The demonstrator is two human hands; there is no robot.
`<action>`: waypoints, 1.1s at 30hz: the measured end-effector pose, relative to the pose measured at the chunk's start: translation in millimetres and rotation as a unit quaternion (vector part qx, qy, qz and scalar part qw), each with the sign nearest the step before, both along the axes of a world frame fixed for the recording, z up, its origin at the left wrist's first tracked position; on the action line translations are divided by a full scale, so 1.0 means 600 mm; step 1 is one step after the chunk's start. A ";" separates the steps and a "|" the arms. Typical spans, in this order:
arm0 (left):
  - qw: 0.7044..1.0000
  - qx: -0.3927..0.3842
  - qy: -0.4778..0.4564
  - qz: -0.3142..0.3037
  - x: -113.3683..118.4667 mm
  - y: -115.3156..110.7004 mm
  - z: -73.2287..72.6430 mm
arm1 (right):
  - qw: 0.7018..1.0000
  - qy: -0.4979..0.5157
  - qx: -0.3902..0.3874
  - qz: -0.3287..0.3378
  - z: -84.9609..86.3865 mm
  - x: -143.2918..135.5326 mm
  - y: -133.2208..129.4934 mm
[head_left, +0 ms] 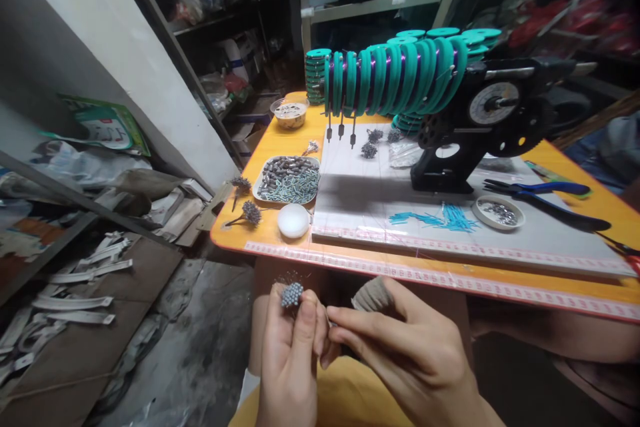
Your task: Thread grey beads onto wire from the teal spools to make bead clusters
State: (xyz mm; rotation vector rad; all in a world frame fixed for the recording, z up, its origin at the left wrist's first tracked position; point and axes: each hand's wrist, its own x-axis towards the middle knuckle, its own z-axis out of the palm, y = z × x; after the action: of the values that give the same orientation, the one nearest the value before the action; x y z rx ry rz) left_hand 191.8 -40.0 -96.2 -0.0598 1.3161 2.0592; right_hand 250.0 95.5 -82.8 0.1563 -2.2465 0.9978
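A small bundle of thin grey-blue rods (291, 294) stands between the thumb and fingers of my left hand (295, 347), its rounded ends facing up. My right hand (415, 340) is beside it, thumb and forefinger pinched close to my left fingertips; what they pinch is too small to make out. A grey cloth wrap (373, 295) covers one finger of my right hand. Both hands are over my lap, in front of the table edge. Fine wires or threads show faintly above the bundle.
On the yellow table (233, 233) are a tray of small metal parts (287, 180), a white cup (293, 221), dark bundles (250, 213), blue sticks (455, 218), a dish (499, 212) and pliers (555, 210). A black machine (445, 160) holds green spools (400, 77). A measuring tape (450, 282) lines the edge.
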 end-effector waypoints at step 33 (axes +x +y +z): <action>0.987 -0.064 -0.043 -0.143 -0.004 0.014 0.008 | 0.956 -0.176 -0.233 0.023 -0.004 -0.026 0.002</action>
State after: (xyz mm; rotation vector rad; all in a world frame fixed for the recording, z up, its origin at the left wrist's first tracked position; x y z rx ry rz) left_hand 189.4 -31.7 -91.2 -0.0154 1.3188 1.7132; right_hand 234.6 96.7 -85.1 -0.1915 -2.2427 1.6573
